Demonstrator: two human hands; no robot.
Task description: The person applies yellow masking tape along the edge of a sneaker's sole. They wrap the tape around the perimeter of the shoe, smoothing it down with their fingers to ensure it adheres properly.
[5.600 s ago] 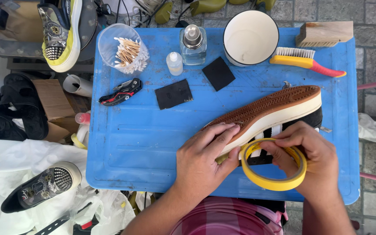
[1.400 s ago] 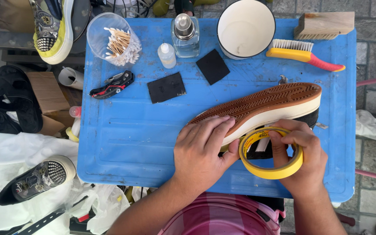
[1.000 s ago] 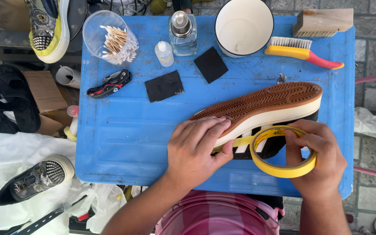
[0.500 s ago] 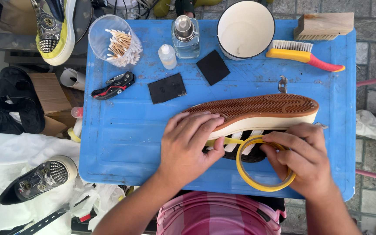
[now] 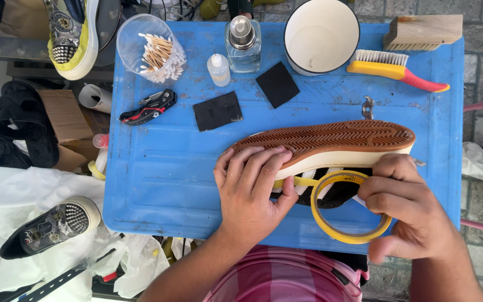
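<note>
Blue plastic bench (image 5: 157, 184), scuffed, seen from above. Sneaker (image 5: 331, 146) lying on its side along the near right part, brown ribbed sole turned up and toward the far edge, cream sidewall below it, dark upper with white stripes facing the near edge. Left hand (image 5: 252, 187) laid flat over the shoe's left end, fingers together and pressing on sole and sidewall, thumb tucked under against a strip of yellow tape. Right hand (image 5: 406, 210) at the near right edge, curled around the yellow tape roll (image 5: 349, 208), thumb and fingers pinching its right rim; strip running from the roll leftward along the cream sidewall to the left thumb. White enamel bowl (image 5: 321, 34) at the far edge, right of centre. Brush with yellow and red handle (image 5: 395, 70) just right of it, wooden brush (image 5: 423, 32) at the far right corner. Clear cup of cotton swabs (image 5: 151, 53) near the far left corner. Glass bottle (image 5: 242, 38) and small white dropper bottle (image 5: 218, 68) between cup and bowl. Two black pads (image 5: 217, 111) nearer the middle, black and red folding tool (image 5: 147, 106) to their left.
</note>
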